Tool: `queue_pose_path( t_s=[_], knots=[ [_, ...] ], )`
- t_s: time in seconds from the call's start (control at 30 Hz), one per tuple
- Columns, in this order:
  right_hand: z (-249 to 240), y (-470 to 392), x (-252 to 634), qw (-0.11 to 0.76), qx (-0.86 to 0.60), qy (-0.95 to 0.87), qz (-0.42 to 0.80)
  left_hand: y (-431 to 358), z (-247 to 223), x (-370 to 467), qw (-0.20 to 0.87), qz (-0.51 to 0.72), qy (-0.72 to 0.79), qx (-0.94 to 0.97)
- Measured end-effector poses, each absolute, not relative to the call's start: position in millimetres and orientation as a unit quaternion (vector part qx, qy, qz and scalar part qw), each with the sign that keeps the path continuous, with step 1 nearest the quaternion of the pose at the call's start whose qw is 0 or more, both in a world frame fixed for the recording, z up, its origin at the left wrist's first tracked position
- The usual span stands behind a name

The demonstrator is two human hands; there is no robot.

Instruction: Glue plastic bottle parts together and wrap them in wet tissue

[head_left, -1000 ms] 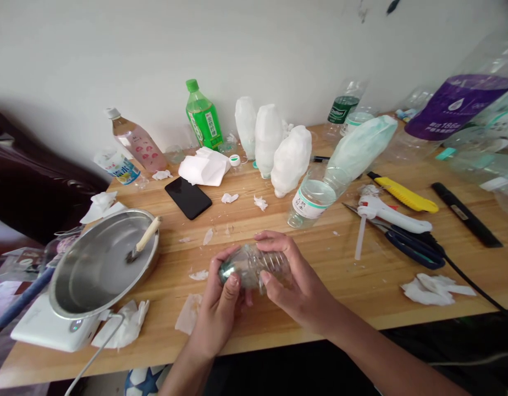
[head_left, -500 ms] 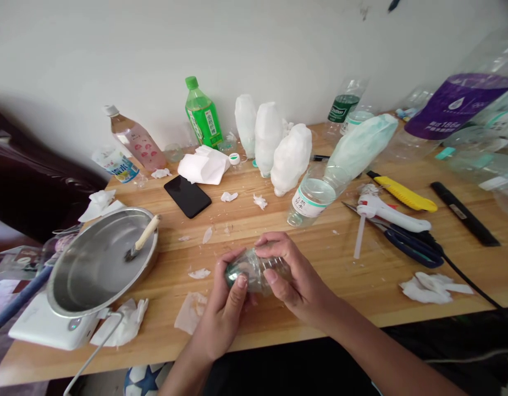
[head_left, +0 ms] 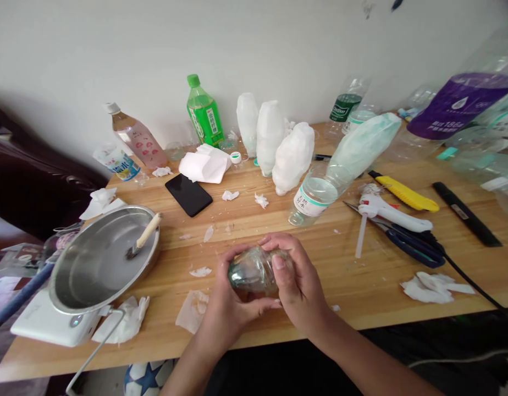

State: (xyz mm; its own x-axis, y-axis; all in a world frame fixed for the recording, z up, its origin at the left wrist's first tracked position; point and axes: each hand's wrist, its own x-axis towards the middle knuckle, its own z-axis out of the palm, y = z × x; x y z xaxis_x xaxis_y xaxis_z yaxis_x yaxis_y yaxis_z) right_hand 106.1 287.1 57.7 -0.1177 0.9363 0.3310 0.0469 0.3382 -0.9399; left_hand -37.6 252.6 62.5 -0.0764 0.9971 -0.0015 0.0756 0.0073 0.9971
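Observation:
Both my hands hold a small clear plastic bottle (head_left: pixel 250 270) lying sideways just above the wooden table's (head_left: pixel 361 286) front edge. My left hand (head_left: pixel 229 311) cups it from below, thumb stretched under it. My right hand (head_left: pixel 297 280) wraps over its right end, thumb pressed on top. The bottle's base faces left toward the camera. Much of the bottle is hidden by my fingers.
A steel pan (head_left: pixel 99 261) with a brush (head_left: pixel 143 237) sits on a white hotplate at left. A black phone (head_left: pixel 188 194), tissue-wrapped bottles (head_left: pixel 291 157), green bottle (head_left: pixel 203 113), glue gun (head_left: pixel 392 214), scissors (head_left: pixel 410 247), yellow knife (head_left: pixel 404 192) and tissue scraps lie around.
My hands turned the bottle and shifted slightly right. The left hand slid under it, and the right hand's thumb moved onto its top.

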Motion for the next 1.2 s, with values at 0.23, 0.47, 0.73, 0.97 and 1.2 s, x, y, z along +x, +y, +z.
queue_pose_path(
  t_s=[0.23, 0.47, 0.73, 0.97, 1.2],
  knots=[
    [64.0, 283.7, 107.7, 0.502, -0.415, -0.581, 0.488, 254.1, 62.7, -40.8, 0.376, 0.519, 0.499, 0.584],
    [62.2, 283.1, 105.8, 0.492, -0.439, -0.575, 0.484, 249.8, 58.6, -40.0, 0.460, 0.525, 0.516, 0.497],
    [69.0, 286.1, 127.5, 0.396, -0.378, -0.635, 0.546, 247.7, 66.9, -45.0, 0.484, 0.506, 0.522, 0.488],
    [75.5, 285.1, 143.3, 0.322, -0.365, -0.652, 0.581, 249.3, 64.8, -41.5, 0.539, 0.505, 0.498, 0.454],
    [72.6, 281.8, 133.4, 0.335, -0.401, -0.610, 0.596, 250.1, 65.5, -38.3, 0.555, 0.505, 0.502, 0.430]
  ],
)
